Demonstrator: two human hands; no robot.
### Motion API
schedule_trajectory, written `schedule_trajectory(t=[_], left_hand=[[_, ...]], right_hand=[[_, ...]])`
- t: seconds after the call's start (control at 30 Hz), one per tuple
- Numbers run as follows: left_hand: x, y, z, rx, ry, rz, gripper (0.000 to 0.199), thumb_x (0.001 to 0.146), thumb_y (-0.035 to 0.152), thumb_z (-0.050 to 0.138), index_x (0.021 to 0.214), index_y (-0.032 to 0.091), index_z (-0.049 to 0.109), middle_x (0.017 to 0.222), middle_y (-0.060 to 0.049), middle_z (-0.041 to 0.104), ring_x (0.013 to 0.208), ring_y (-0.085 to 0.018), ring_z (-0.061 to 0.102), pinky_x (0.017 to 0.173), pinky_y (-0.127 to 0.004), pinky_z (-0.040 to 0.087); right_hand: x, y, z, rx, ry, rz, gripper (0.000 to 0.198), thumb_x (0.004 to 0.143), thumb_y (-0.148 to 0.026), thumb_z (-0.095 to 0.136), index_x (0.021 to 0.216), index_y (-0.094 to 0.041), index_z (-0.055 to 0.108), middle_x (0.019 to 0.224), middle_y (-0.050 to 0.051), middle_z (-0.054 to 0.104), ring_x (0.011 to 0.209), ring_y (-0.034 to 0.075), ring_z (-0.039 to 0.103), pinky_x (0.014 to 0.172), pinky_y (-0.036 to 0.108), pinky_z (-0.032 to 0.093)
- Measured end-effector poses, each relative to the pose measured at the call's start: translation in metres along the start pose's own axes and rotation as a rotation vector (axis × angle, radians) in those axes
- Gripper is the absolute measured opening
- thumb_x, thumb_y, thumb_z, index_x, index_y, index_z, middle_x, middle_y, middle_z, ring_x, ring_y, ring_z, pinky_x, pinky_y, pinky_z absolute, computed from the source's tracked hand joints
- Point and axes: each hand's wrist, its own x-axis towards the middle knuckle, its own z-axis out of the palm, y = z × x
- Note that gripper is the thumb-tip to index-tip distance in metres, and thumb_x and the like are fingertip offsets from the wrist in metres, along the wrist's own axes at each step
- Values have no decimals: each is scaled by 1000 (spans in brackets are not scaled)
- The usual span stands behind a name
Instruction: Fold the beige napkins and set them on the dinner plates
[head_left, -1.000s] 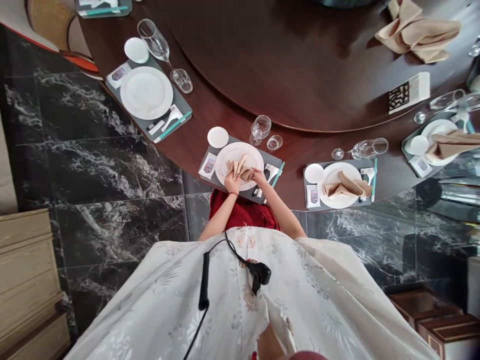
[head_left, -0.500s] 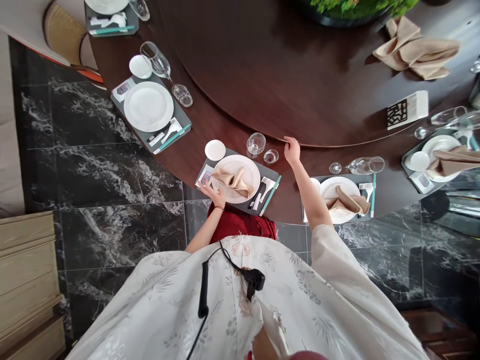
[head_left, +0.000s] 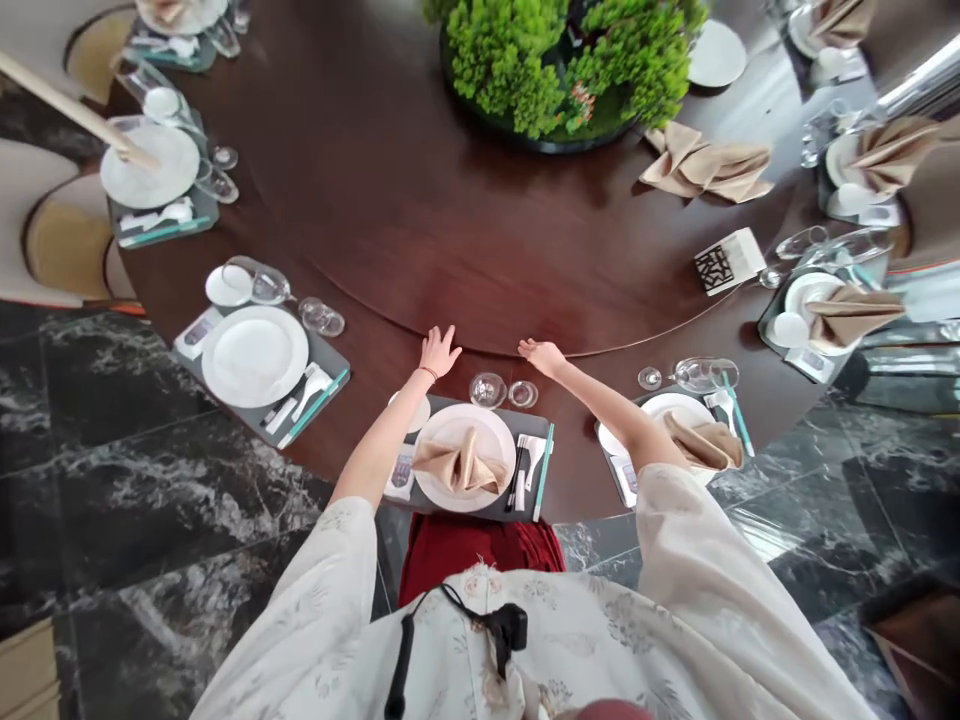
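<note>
My left hand (head_left: 439, 353) lies with its fingers spread on the near edge of the dark wooden turntable (head_left: 360, 200). To its right, my right hand (head_left: 541, 356) rests at the same edge, its fingers stretched out and holding nothing. Just below them stand a wine glass (head_left: 487, 390) and a small glass (head_left: 523, 394). Closer to me, a white plate (head_left: 427, 490) carries a folded beige napkin (head_left: 466, 462) on a grey placemat (head_left: 487, 515). A fork and spoon set (head_left: 531, 462) lies at the plate's right. My left forearm partly covers a small white bowl (head_left: 415, 413).
A planter of green shrubs (head_left: 536, 75) stands on the turntable. Further right are loose beige napkins (head_left: 709, 165) and a white box with a lattice side (head_left: 729, 262). Place settings line the rim, including a bare white plate (head_left: 255, 357) at left and a napkin-topped one (head_left: 701, 440) at right.
My left hand has left the napkin plate and moved forward to the turntable edge. My right hand stays at that edge. The view has tilted up, showing more of the planter.
</note>
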Motion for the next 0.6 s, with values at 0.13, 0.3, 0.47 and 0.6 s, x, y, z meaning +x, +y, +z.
schedule_trajectory(t=[0.13,0.3,0.47,0.6], left_hand=[[23,14,1,203,39,-233,98,98,52,63,160,-18,35,162,-53,25,161,-57,24,125,-72,26],[46,-23,-36,386,30,-283,129,81,69,73,157,-26,30,157,-60,21,158,-66,20,121,-76,27],[81,-86,-101,500,-36,-302,120,81,68,69,158,-19,37,158,-53,32,156,-59,34,115,-70,41],[89,-71,-107,539,-67,-88,71,92,38,53,151,-1,58,155,-35,55,149,-44,53,120,-62,42]], right_hand=[[18,-31,-8,51,50,-10,49,102,-7,43,143,-14,69,159,17,57,141,26,61,109,36,57],[60,-58,-36,182,67,-146,37,107,-21,52,135,-22,75,148,9,69,129,23,69,106,33,56],[85,12,-99,361,305,-101,34,104,-24,58,131,-21,79,137,8,75,132,24,67,123,36,44],[72,129,-145,421,449,336,40,107,-22,49,136,-18,76,139,12,74,130,26,68,119,39,49]])
